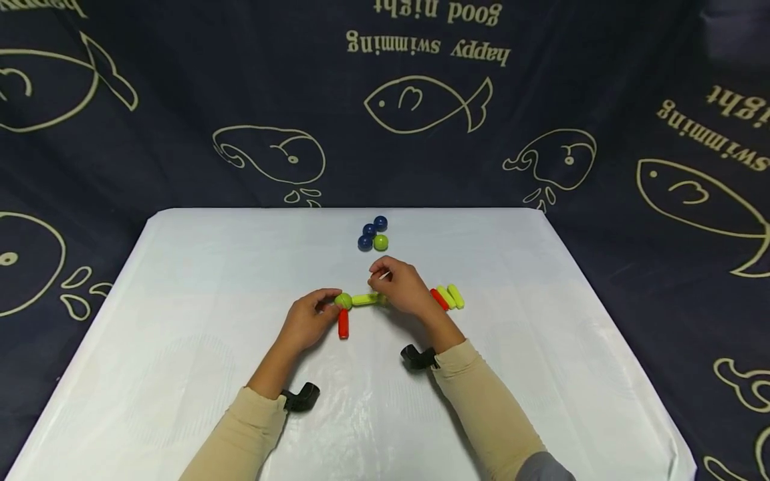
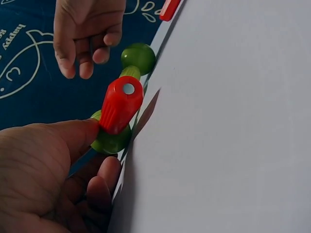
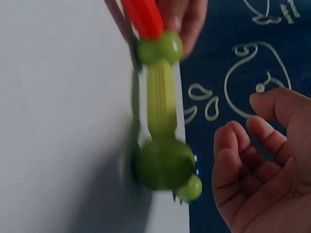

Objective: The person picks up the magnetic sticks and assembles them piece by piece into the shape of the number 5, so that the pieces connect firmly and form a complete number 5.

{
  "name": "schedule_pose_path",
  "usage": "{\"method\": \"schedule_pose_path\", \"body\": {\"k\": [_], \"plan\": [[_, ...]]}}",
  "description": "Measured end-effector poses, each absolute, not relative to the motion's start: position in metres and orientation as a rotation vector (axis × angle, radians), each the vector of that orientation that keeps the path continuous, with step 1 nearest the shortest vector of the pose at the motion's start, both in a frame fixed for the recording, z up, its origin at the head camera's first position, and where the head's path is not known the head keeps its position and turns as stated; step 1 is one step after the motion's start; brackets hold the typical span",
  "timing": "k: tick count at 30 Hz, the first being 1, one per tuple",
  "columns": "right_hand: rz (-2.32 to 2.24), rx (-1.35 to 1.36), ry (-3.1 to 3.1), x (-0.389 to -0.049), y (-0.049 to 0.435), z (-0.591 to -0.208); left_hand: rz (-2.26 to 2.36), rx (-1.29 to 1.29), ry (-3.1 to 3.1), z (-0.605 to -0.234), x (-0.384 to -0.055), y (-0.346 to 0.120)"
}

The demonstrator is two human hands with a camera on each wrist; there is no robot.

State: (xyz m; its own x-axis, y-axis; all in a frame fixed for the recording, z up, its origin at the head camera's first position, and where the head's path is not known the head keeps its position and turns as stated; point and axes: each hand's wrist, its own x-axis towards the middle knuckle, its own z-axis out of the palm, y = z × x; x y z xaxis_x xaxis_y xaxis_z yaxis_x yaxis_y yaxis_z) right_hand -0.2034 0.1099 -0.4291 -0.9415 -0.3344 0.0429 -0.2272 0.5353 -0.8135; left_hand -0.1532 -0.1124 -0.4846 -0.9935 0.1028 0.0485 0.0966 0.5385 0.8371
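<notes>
Thumb and fingers of my left hand (image 1: 305, 323) pinch a green ball (image 1: 343, 301), which joins two rods. A red rod (image 1: 343, 325) points from that ball toward me, and a light green rod (image 1: 364, 300) runs to the right. At the far end of the green rod is a second green ball (image 3: 163, 165), partly covered by my right hand in the head view. Loosely curled and holding nothing, my right hand (image 1: 404, 288) hovers beside this second ball; the right wrist view shows a gap between them.
Farther back on the white table (image 1: 252, 254) lie several dark blue balls (image 1: 369, 230) and a loose green ball (image 1: 381, 242). Right of my right hand are a red rod (image 1: 439, 299) and two light green rods (image 1: 455, 296). A dark fish-print cloth (image 1: 421, 167) hangs behind.
</notes>
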Motion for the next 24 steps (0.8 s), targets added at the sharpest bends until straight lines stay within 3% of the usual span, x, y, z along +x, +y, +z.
{"method": "schedule_pose_path", "body": {"k": [12,24], "plan": [[-1.273,-0.347,2.696,-0.274,0.138,-0.437,1.497,0.173,2.739,-0.485,-0.154,-0.112],[-1.239,-0.342,2.671,-0.309,0.130,-0.457,1.511,0.165,2.750,-0.487,-0.153,-0.113]]}}
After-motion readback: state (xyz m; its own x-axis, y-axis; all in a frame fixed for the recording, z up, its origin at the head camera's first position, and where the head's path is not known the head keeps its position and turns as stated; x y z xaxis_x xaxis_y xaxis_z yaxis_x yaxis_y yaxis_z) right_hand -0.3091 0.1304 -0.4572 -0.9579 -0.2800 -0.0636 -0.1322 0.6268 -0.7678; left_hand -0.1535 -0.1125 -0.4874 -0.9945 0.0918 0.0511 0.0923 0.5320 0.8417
